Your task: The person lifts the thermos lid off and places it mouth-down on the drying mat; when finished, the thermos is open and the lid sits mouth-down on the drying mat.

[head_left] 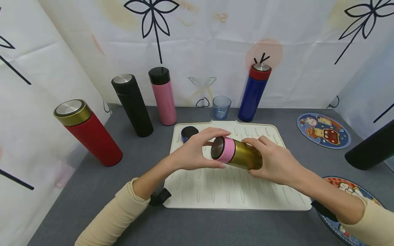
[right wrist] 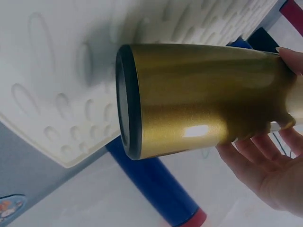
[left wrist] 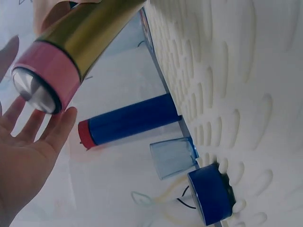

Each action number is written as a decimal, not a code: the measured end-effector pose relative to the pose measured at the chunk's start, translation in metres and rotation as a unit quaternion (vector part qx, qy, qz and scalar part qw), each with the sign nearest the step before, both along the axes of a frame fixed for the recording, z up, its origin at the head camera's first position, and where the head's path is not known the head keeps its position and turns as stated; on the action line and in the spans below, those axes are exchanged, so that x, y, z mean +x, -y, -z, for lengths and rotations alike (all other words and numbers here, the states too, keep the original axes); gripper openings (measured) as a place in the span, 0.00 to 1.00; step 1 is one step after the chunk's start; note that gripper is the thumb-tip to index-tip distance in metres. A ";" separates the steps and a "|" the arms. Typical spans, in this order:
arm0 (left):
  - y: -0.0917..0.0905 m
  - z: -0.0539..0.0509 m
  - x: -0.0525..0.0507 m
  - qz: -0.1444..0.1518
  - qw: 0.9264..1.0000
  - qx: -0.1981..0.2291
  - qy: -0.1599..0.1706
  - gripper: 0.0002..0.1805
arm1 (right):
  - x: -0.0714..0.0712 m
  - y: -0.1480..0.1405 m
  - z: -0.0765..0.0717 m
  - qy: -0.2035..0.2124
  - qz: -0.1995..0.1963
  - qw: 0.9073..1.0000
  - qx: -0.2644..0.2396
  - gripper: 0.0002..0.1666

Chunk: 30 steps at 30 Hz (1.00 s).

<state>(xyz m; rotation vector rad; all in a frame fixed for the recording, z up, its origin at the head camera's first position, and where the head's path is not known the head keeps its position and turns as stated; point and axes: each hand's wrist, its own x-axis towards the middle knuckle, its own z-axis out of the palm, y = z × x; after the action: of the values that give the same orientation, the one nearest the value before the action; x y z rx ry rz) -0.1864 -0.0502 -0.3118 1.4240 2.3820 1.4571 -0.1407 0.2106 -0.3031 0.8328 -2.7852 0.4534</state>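
My right hand grips a gold thermos near its base, tilted above a cream ribbed tray. The thermos has a pink lid with a metal disc on top, facing left. My left hand reaches round the lid end with thumb and fingers spread. In the left wrist view its fingers pass behind the lid and the thumb stands apart; any contact is hidden. The dark base ring shows in the right wrist view. A blue cap sits on the tray, behind my left hand.
Left of the tray stand red, black and pink thermoses. Behind it are a clear glass and a blue bottle with a red top. Right are patterned mats and a black cylinder.
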 end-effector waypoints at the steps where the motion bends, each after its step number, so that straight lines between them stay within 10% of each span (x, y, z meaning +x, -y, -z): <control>1: -0.001 0.001 0.001 0.003 1.000 0.005 -0.011 0.40 | 0.001 0.001 -0.001 0.003 0.000 1.000 0.000 0.45; 30: -0.010 -0.006 0.020 -0.052 0.998 0.018 0.003 0.30 | 0.013 0.006 -0.003 0.019 0.025 0.999 -0.014 0.44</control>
<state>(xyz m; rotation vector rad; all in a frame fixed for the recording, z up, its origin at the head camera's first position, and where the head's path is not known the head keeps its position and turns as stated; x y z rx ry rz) -0.1666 -0.0402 -0.3062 1.3194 2.4739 1.5310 -0.1278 0.2046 -0.3002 0.7536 -2.8206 0.5048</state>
